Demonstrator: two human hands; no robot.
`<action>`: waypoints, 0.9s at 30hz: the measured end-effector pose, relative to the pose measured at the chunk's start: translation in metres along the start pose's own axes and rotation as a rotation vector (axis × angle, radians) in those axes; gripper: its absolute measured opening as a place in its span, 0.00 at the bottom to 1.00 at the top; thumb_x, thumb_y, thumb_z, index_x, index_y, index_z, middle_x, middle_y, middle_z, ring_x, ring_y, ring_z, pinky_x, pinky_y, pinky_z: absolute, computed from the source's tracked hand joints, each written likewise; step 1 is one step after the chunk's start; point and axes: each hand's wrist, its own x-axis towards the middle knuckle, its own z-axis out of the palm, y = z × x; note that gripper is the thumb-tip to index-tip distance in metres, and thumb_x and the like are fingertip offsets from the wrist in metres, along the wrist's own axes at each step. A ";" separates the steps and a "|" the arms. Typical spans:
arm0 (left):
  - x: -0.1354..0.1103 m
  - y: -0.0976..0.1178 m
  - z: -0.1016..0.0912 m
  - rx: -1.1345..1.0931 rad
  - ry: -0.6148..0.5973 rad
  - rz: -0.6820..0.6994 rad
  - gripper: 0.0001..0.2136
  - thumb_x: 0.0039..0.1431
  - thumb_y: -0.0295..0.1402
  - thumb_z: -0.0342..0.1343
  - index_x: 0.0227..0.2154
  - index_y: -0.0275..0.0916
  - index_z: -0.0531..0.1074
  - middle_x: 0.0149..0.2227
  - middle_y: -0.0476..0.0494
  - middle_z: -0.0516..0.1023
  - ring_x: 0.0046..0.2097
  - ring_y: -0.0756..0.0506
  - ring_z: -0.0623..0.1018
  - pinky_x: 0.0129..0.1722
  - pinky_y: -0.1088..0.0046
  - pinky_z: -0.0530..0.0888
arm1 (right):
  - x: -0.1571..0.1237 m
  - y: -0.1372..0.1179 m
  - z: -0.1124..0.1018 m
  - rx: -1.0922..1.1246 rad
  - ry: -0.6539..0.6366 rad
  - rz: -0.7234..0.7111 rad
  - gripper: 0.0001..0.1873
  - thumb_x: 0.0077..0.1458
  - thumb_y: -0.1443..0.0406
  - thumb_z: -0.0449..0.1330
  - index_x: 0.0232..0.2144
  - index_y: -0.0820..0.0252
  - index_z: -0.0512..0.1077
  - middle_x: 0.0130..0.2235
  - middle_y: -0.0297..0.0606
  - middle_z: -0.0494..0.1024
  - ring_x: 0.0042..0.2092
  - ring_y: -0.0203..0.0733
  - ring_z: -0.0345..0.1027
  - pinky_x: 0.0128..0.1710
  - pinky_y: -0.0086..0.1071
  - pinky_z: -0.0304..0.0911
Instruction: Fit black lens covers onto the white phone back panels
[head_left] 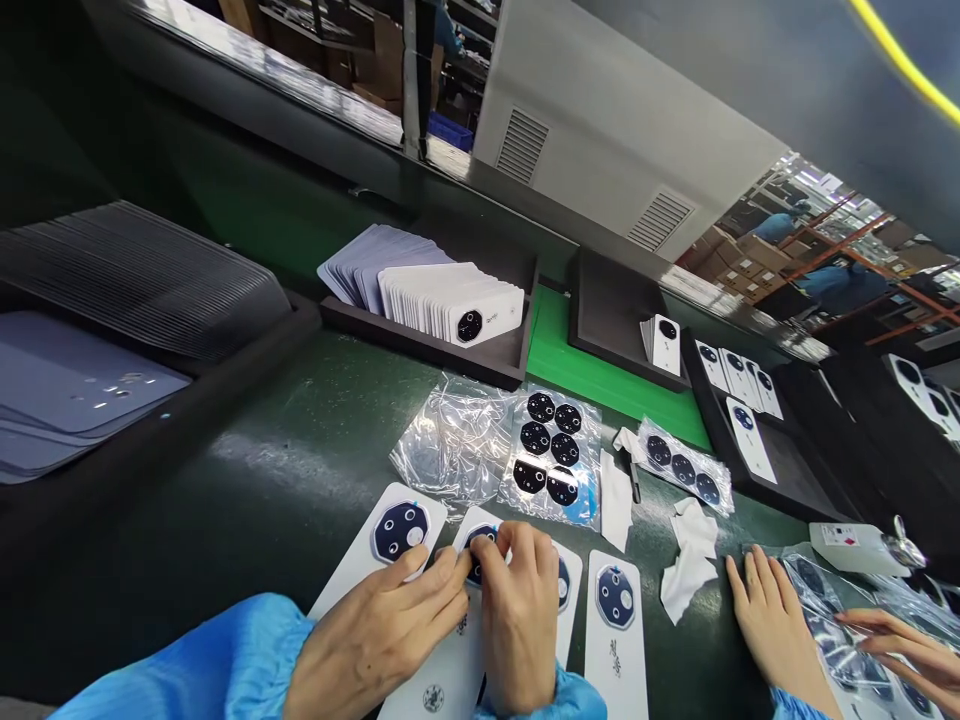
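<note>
Several white phone back covers lie side by side at the near edge of the dark green bench. My left hand (pixel 382 640) and my right hand (pixel 517 610) meet over the second cover (pixel 450 670), fingers pinched together at its dark camera ring (pixel 480 545). What the fingertips hold is too small to make out. A cover with a round dark camera lens (pixel 401 532) lies to the left, another cover (pixel 616 630) to the right. Both my sleeves are blue.
Clear bags of black lens discs (pixel 551 450) and an empty bag (pixel 450 440) lie behind the covers. Dark trays hold stacked covers (pixel 450 300). White cloths (pixel 690 560) lie right. Another person's hands (pixel 772 620) handle bagged parts at the right.
</note>
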 end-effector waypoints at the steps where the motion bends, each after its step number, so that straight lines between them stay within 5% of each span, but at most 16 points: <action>1: 0.000 0.000 0.000 0.000 -0.006 0.002 0.22 0.62 0.17 0.34 0.34 0.38 0.75 0.38 0.47 0.78 0.46 0.48 0.71 0.50 0.67 0.61 | 0.003 0.005 -0.005 0.010 0.010 -0.048 0.18 0.62 0.56 0.49 0.26 0.46 0.75 0.26 0.36 0.62 0.32 0.44 0.61 0.26 0.36 0.55; 4: -0.001 0.000 0.000 0.001 -0.017 0.008 0.19 0.61 0.18 0.38 0.36 0.39 0.74 0.41 0.47 0.78 0.47 0.48 0.71 0.50 0.67 0.61 | -0.006 -0.012 0.026 -0.007 -0.025 -0.026 0.09 0.58 0.63 0.57 0.28 0.44 0.75 0.28 0.37 0.64 0.31 0.44 0.61 0.26 0.37 0.57; 9: -0.006 0.002 0.003 0.011 -0.045 0.024 0.13 0.60 0.20 0.43 0.36 0.37 0.73 0.42 0.45 0.77 0.49 0.46 0.70 0.52 0.66 0.60 | -0.039 -0.057 0.102 -0.035 -0.105 0.049 0.12 0.57 0.69 0.56 0.32 0.44 0.74 0.30 0.38 0.68 0.32 0.45 0.62 0.29 0.40 0.61; 16: -0.002 0.001 0.003 0.005 -0.001 0.004 0.18 0.59 0.15 0.38 0.34 0.37 0.73 0.41 0.45 0.77 0.47 0.47 0.71 0.51 0.66 0.61 | -0.044 -0.041 0.094 -0.047 -0.134 0.019 0.14 0.57 0.68 0.56 0.34 0.39 0.75 0.32 0.41 0.70 0.34 0.49 0.64 0.29 0.44 0.62; 27: -0.003 0.001 0.003 0.016 -0.014 0.009 0.12 0.63 0.21 0.43 0.35 0.36 0.72 0.41 0.45 0.77 0.48 0.47 0.70 0.52 0.67 0.60 | -0.040 -0.049 0.096 -0.067 -0.136 -0.015 0.10 0.56 0.66 0.58 0.31 0.40 0.75 0.30 0.38 0.70 0.32 0.47 0.64 0.29 0.42 0.62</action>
